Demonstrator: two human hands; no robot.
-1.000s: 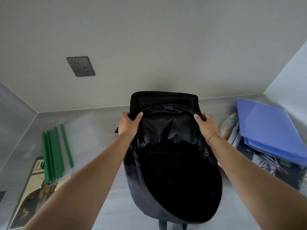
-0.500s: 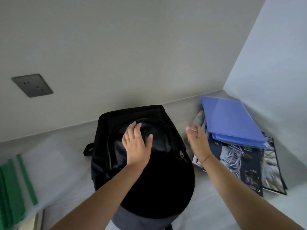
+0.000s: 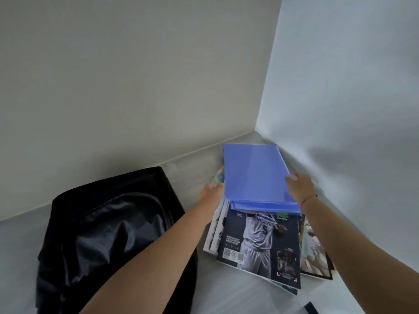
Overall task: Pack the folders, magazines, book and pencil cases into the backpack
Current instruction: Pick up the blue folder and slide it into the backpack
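The black backpack (image 3: pixel 102 234) lies open on the grey desk at the left, its shiny lining showing. To its right, in the corner, blue folders (image 3: pixel 254 177) rest on a pile of magazines (image 3: pixel 260 243); the top cover shows a basketball player. My left hand (image 3: pixel 210 191) grips the folders' left edge, its fingers mostly hidden beneath. My right hand (image 3: pixel 299 189) holds their right edge with the thumb on top. A colourful item (image 3: pixel 218 177) peeks out behind the folders' left side; I cannot tell what it is.
Two walls meet just behind the folders and close off the far right corner (image 3: pixel 256 130). A dark object's corner (image 3: pixel 310 308) shows at the bottom right edge. Bare grey desk (image 3: pixel 226 291) lies between backpack and magazines.
Both hands left the backpack and moved right to the blue folders, taking hold of their two side edges. My view swung right, so the green folders and socket are out of sight.
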